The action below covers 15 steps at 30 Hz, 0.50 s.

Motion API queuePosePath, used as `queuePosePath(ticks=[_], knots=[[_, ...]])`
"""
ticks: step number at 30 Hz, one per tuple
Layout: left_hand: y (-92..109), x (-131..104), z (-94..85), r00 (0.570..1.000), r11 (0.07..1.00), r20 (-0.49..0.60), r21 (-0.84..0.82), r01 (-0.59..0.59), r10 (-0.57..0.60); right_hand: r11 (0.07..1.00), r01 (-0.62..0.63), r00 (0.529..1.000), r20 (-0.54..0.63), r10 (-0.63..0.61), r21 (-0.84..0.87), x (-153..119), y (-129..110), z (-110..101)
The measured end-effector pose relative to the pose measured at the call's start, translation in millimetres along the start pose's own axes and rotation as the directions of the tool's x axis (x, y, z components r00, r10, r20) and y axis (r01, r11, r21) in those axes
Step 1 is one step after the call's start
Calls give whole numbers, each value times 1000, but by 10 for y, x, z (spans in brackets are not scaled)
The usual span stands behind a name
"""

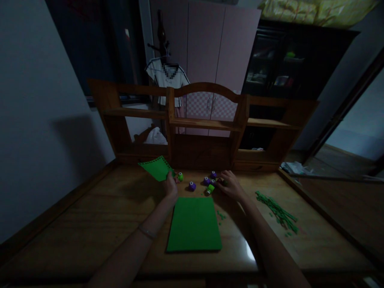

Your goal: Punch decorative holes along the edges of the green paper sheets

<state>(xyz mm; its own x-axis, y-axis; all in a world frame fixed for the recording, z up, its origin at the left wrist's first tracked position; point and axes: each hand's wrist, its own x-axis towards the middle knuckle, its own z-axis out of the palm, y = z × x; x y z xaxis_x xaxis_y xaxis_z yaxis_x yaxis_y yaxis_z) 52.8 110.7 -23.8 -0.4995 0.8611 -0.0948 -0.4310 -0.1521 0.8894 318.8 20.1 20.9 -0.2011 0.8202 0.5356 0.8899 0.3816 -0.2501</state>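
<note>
My left hand pinches a small green sheet by its lower right corner and holds it above the table. A row of punched holes runs along the sheet's upper edges. Beside that hand stands a green craft punch. My right hand is low over the table with curled fingers, at the right end of a group of small punches; what lies under its fingers is mostly hidden. Within the group are a purple punch, several more purple ones and a tipped green punch. A larger green sheet or stack lies between my forearms.
Small green cut-outs are scattered right of the large green sheet. A pile of green strips lies on the right of the wooden table. Across the back rises a wooden shelf unit; a wall borders the left.
</note>
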Motion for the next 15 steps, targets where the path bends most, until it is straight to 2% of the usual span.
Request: queuePosePath(ticks=[3,8,12,15], knots=[[1,-9,10,1000,1000,23,13,-6,6,998,40,998,48,-43,55,2,-78,148],[28,-72,46,996,995,90,100,-21,12,998,33,998,50,-36,57,-9,-36,320],[95,-222,51,974,939,226,330,-95,19,990,-17,997,-77,28,139,30,-100,278],[164,-388,60,925,893,378,403,-199,36,917,-115,965,-176,194,382,94,-225,183]])
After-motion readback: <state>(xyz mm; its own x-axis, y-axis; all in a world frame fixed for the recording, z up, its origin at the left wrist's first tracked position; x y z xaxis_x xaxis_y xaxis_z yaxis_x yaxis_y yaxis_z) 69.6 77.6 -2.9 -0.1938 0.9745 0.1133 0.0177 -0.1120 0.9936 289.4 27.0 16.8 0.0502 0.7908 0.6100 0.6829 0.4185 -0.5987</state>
